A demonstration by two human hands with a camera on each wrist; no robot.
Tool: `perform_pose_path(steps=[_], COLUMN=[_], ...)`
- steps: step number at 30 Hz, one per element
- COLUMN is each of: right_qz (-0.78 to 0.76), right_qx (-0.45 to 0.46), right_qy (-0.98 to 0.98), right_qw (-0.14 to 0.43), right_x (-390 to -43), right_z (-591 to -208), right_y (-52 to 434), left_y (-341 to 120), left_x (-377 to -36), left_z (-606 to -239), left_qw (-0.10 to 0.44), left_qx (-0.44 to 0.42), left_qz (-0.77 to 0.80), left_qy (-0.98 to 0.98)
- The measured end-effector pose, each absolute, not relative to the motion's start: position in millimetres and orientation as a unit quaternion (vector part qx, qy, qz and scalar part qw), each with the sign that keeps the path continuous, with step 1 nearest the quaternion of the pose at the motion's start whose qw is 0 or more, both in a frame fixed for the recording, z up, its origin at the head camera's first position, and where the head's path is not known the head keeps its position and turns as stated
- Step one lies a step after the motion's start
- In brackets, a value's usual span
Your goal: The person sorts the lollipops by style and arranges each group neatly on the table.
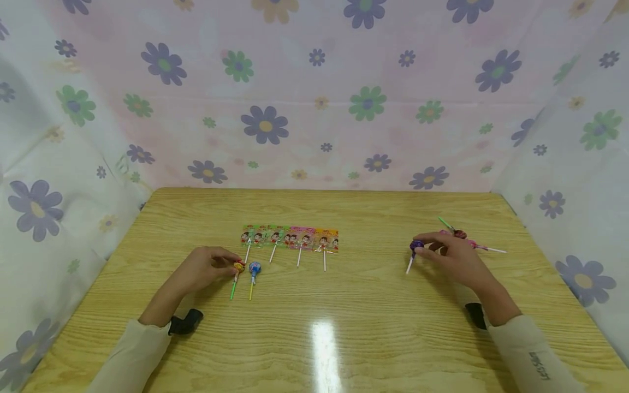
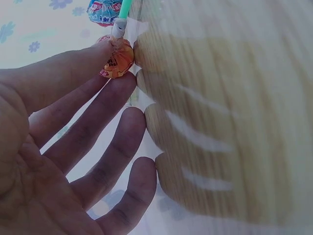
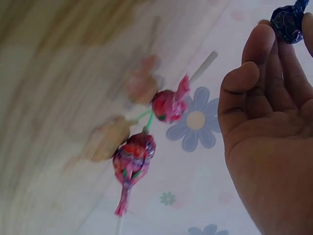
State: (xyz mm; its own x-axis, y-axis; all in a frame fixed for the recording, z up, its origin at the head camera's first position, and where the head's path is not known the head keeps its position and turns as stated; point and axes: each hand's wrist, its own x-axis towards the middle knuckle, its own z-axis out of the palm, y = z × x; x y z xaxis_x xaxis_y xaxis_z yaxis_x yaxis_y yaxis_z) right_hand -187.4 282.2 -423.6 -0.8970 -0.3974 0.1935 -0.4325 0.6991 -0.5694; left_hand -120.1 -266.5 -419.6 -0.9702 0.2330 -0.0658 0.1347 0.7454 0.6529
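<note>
Lollipops lie spread over the wooden surface (image 1: 344, 327) as I watch from the head view. My left hand (image 1: 203, 268) rests with its fingertips on the orange lollipop (image 1: 238, 267), whose green stick points back toward me; a blue lollipop (image 1: 254, 267) lies just beside it. A row of flat packaged lollipops (image 1: 290, 238) sits further back, between the two hands. My right hand (image 1: 454, 256) pinches the purple lollipop (image 1: 416, 245) by its wrapped head, white stick slanting down to the surface. Two red lollipops (image 1: 460, 234) lie just behind that hand.

Left wrist view: fingers (image 2: 105, 115) lie long and nearly straight, thumb and forefinger closing on the orange lollipop (image 2: 117, 58) at its crinkled wrapper, the blue lollipop (image 2: 103, 11) just past it.

Right wrist view: my right hand (image 3: 274, 122) holds the purple lollipop (image 3: 289, 20) at the fingertips, the other fingers relaxed. The two red lollipops (image 3: 146, 137) sit near, sticks crossing.

I judge these light, hard and rigid, with a slick wrapper that may slip under a pinch. The head gives the surest grip; the thin stick would turn between fingertips.
</note>
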Motion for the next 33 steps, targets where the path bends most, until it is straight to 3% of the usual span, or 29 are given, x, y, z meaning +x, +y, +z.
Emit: perform_pose_path(steps=[33], right_qz=[0.356], right_qx=[0.248], right_qy=[-0.901], right_qw=[-0.029], right_x=[-190], right_z=[-425], right_y=[193], left_y=[-266], left_x=[-119], left_z=[-419], left_qw=[0.076], left_qx=[0.096], left_qz=[0.352], left_qy=[0.928])
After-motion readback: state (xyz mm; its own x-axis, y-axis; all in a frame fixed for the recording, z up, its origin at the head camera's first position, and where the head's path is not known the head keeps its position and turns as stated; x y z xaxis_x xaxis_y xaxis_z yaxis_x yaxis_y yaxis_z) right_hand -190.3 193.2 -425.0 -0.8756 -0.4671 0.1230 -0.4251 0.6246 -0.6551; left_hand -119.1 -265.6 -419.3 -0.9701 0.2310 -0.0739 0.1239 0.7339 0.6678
